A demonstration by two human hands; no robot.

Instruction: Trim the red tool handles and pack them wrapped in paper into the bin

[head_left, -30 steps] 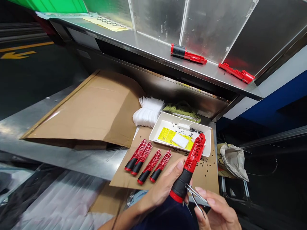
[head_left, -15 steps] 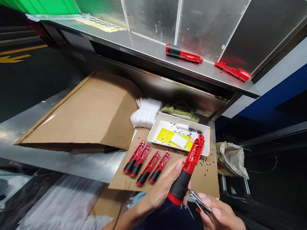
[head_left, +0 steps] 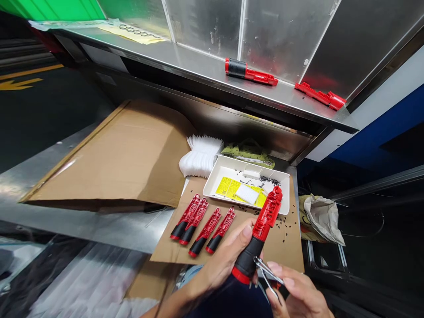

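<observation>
Four handles (head_left: 202, 225) are laid in a row on the cardboard (head_left: 288, 254); a fifth handle (head_left: 263, 229) is in work.
It is clasped by the left hand (head_left: 228, 260); a metal tool (head_left: 266, 270) is pinched in the grip of the right hand (head_left: 298, 296).

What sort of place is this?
Likely a factory assembly bench: a steel shelf, identical red handles in a row on cardboard, and a tray of tiny parts.

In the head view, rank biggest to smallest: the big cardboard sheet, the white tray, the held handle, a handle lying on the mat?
1. cardboard sheet
2. white tray
3. held handle, in the left hand
4. lying handle
The last two are unsure: the held one is nearer the camera.
</observation>
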